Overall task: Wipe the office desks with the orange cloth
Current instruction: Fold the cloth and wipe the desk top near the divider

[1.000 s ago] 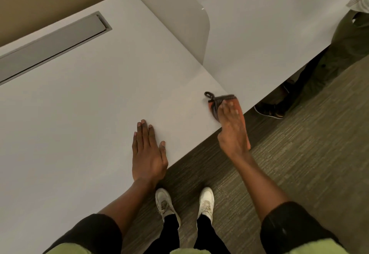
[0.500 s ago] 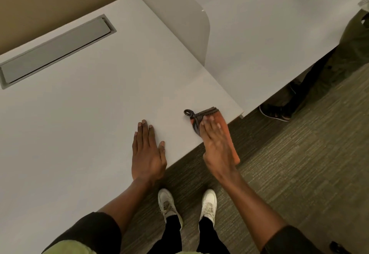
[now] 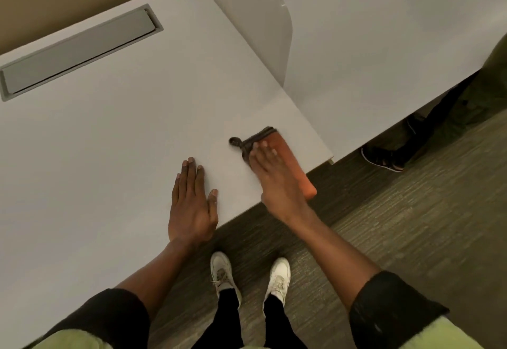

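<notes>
Right of frame centre, the right hand (image 3: 274, 175) lies flat, fingers extended, pressing the orange cloth (image 3: 290, 156) onto the white desk (image 3: 123, 129) near its front edge; one cloth end overhangs. The left hand (image 3: 190, 206) rests open, palm down, holding nothing, just left.

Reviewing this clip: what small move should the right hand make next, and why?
Probably slide the cloth away from the edge, toward the divider. The right hand presses it flat at the desk's near corner, one end overhanging the edge, with bare desk beyond. The left hand rests flat, bracing.
</notes>
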The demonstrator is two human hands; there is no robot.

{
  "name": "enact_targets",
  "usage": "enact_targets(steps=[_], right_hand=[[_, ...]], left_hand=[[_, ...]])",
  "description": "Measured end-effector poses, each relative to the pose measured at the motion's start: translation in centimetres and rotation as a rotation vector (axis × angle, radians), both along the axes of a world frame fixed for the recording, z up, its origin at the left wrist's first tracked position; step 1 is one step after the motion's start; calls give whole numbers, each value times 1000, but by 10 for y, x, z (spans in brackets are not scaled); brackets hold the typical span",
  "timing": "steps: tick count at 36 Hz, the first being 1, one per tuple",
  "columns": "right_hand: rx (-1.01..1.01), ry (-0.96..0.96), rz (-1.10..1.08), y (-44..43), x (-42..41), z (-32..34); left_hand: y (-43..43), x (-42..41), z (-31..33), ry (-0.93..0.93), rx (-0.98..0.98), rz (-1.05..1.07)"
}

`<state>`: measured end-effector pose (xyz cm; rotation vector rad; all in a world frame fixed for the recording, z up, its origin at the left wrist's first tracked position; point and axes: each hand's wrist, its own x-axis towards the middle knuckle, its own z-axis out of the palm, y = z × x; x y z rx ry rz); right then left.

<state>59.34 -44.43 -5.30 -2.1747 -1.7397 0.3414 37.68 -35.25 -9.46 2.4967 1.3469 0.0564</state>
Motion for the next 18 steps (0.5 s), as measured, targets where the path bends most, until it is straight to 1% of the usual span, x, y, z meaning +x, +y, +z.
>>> enact_targets(steps=[2, 4, 6, 8, 11, 15, 18], right_hand=[[-35, -31, 90, -24, -9, -3], [-89, -66, 99, -38, 3, -2], [-120, -106, 26, -38, 27, 0], [-131, -147, -100, -28, 52, 2], [-127, -110, -256, -4, 74, 6], [-97, -60, -296, 9, 54, 5], [-88, -8, -189, -7, 13, 4]], left_hand=[[0, 1, 0, -4, 1, 4], [0, 1, 0, -7, 5, 1], [0, 1, 1, -10, -5, 5], [0, 1, 2, -9, -12, 6], [-1, 1, 3, -11, -11, 7], [-1, 2, 4, -13, -9, 13], [-2, 2, 3, -15, -3, 17]])
